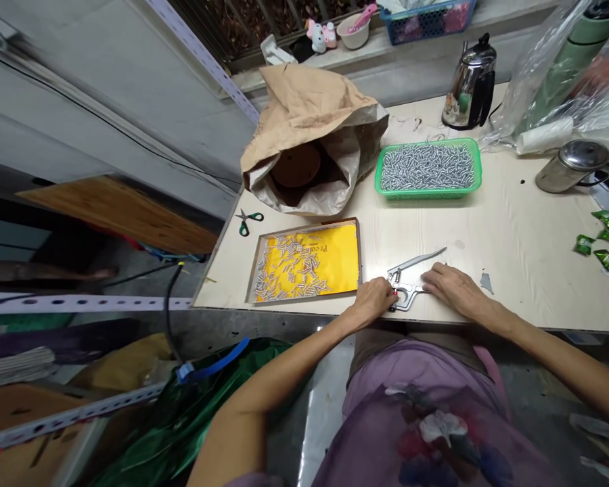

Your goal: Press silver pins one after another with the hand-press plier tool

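you are bending both hands over the silver hand pliers (pixel 411 295), which are lying at the table's front edge, right of the frame's lower centre, their two handles spreading apart toward the right. your left hand (pixel 373 301) is pinching the head end of the pliers, with a small red bit showing at the fingertips, too small to tell what it is. your right hand (pixel 450 287) is touching the end of the lower handle with bent fingers; whether they are pinching it, you cannot tell from this angle. left of your left hand, a shallow tray (pixel 342 249) is holding scattered metal pins (pixel 291 260) on a yellow lining, while a green basket (pixel 429 194) full of small metal pieces (pixel 426 166) is sitting at upper right of centre
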`<action>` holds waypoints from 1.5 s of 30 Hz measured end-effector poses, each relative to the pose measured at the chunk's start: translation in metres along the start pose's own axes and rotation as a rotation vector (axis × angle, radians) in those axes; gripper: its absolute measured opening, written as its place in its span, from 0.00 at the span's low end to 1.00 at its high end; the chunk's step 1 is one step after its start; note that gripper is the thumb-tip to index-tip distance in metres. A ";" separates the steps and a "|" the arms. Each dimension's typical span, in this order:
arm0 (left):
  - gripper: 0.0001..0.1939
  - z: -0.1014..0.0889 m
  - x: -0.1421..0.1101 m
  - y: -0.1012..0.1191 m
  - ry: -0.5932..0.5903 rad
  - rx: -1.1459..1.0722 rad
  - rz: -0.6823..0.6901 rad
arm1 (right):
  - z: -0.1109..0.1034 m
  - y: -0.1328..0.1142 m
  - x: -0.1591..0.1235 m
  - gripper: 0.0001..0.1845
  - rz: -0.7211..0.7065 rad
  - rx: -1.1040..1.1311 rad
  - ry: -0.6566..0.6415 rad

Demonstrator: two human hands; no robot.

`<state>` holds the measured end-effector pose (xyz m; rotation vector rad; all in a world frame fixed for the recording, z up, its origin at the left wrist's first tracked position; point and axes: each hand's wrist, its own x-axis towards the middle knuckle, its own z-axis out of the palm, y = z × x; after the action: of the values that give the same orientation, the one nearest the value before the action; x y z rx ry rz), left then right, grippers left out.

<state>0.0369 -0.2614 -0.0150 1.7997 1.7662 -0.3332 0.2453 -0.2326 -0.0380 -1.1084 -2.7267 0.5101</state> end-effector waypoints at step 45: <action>0.36 0.103 -0.007 0.041 0.478 -0.057 0.754 | -0.010 -0.034 0.076 0.11 -0.511 0.317 0.029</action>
<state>0.0989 -0.3231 -0.0840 2.4697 1.1979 0.4783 0.1716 -0.1999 -0.0151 -0.3225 -2.6310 0.7877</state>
